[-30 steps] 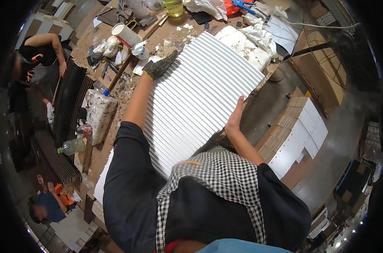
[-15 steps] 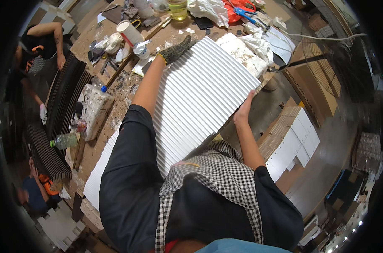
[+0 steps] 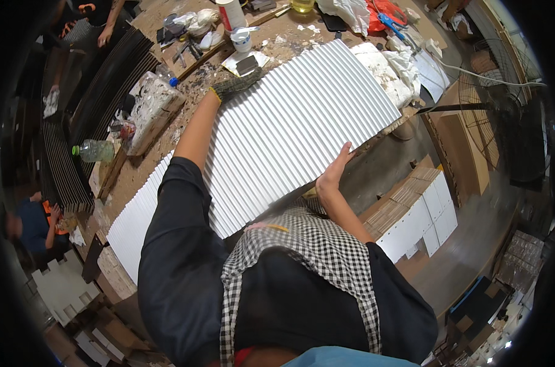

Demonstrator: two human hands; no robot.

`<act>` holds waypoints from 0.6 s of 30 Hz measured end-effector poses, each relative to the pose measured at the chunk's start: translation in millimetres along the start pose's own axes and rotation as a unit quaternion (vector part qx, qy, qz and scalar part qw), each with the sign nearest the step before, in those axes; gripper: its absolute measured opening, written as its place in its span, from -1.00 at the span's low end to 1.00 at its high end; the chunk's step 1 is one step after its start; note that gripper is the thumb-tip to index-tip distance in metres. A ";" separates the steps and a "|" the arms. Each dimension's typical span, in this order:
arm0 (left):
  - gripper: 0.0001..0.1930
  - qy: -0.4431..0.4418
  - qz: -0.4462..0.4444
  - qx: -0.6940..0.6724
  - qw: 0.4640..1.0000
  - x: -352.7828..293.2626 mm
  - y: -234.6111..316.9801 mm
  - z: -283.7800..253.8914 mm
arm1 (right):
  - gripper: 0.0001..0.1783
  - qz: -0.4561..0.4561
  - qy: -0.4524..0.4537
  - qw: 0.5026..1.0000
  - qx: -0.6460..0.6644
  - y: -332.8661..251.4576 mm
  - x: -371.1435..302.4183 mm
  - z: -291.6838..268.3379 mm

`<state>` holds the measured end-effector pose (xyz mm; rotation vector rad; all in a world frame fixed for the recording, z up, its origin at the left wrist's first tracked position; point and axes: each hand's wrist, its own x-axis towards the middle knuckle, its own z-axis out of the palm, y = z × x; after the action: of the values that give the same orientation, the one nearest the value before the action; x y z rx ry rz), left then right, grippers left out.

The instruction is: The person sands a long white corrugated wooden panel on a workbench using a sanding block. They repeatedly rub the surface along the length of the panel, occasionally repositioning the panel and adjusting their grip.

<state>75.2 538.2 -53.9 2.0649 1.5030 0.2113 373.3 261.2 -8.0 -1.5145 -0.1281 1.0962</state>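
A white ribbed slab (image 3: 302, 122) lies in front of me on the work table; I cannot tell whether it is one sheet or many strips packed side by side. My left hand (image 3: 238, 85), in a dark glove with a yellow cuff, rests along its far left edge with fingers stretched out. Bare, my right hand (image 3: 332, 175) lies against the near right edge, fingers extended and pointing away from me. More white ribbed material (image 3: 137, 217) lies at the left, partly hidden by my left sleeve. Just beyond the glove, a dark block (image 3: 247, 65) sits on a white sheet.
A cup (image 3: 241, 41) and a red-and-white container (image 3: 231, 14) stand behind the glove. White foam-like blocks (image 3: 381, 72) and a blue-handled tool (image 3: 390, 23) are at the back right. A crusted block (image 3: 152, 113) and bottle (image 3: 95, 151) are left. Stacked cartons (image 3: 412, 211) stand right. Co-workers are left.
Both hands have slid nearer to me along the slab's opposite edges, leaving its far corners. The whole view has also shifted a little.
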 end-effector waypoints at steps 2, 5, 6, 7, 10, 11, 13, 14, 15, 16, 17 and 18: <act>-0.30 0.003 0.005 -0.004 1.000 -0.9 0.3 2.5 | 0.19 -0.037 -0.011 0.999 -0.001 10.4 8.9 -6.3; -0.30 0.004 0.013 -0.005 1.000 -9.7 -6.4 4.2 | 0.12 -0.079 -0.049 0.995 0.027 23.1 3.6 -21.4; -0.30 0.006 0.011 -0.012 1.000 -18.0 -11.5 3.3 | 0.09 -0.084 -0.058 0.994 0.024 32.0 -0.3 -29.9; -0.30 0.006 0.011 -0.013 1.000 -23.4 -16.1 2.0 | 0.05 -0.089 -0.068 0.994 0.021 38.6 -6.7 -38.0; -0.30 0.005 0.018 -0.006 1.000 -39.0 -29.4 -7.8 | 0.01 -0.001 -0.115 0.990 0.080 33.8 -72.1 -35.3; -0.30 0.004 0.023 -0.003 1.000 -43.7 -33.2 -10.3 | 0.02 -0.004 -0.127 0.988 0.088 39.8 -80.9 -30.3; -0.31 0.004 0.029 0.004 1.000 -53.3 -41.1 -15.3 | 0.10 -0.023 -0.114 0.988 0.105 77.2 -68.3 -24.3; -0.31 0.005 0.028 0.003 1.000 -60.9 -47.7 -16.4 | 0.13 -0.010 -0.046 0.994 0.097 73.9 -72.5 -1.1; -0.31 0.004 0.031 0.007 0.999 -64.4 -53.1 -16.8 | 0.15 0.001 0.027 0.996 0.091 67.2 -78.2 18.3; -0.31 0.006 0.033 0.008 0.999 -69.9 -59.4 -18.2 | 0.18 -0.016 0.013 0.996 0.086 71.7 -72.6 20.6; -0.31 0.009 0.029 0.004 1.000 -80.7 -65.6 -19.8 | 0.20 -0.030 -0.003 0.996 0.081 77.5 -68.2 19.6; -0.31 0.009 0.028 0.006 1.000 -90.3 -71.0 -21.9 | 0.22 -0.044 -0.020 0.996 0.075 83.0 -65.0 16.5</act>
<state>-25.0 478.0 -55.5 2.1222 1.4610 0.2449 286.0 207.9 -38.2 -1.3412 -0.1350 1.0431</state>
